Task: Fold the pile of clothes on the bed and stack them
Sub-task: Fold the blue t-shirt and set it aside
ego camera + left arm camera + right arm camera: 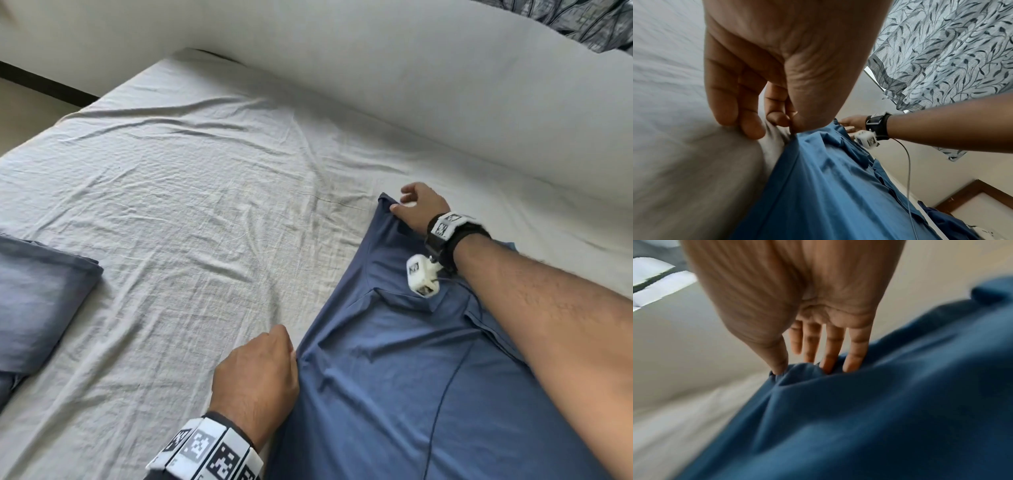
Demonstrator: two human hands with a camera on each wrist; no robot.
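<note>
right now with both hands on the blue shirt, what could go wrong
1. The left hand pinches the blue shirt at its edge, right against the bedsheet; it may drag the sheet along.
2. The right hand grips the far corner mostly by the thumb, with straight fingers; that corner could slip and bunch.
3. The cable lies across the shirt and might get folded in.

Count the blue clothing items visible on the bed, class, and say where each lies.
2: a blue garment spread at the right, gripped by both hands, and a folded grey-blue piece at the left edge. More may lie out of view.
</note>
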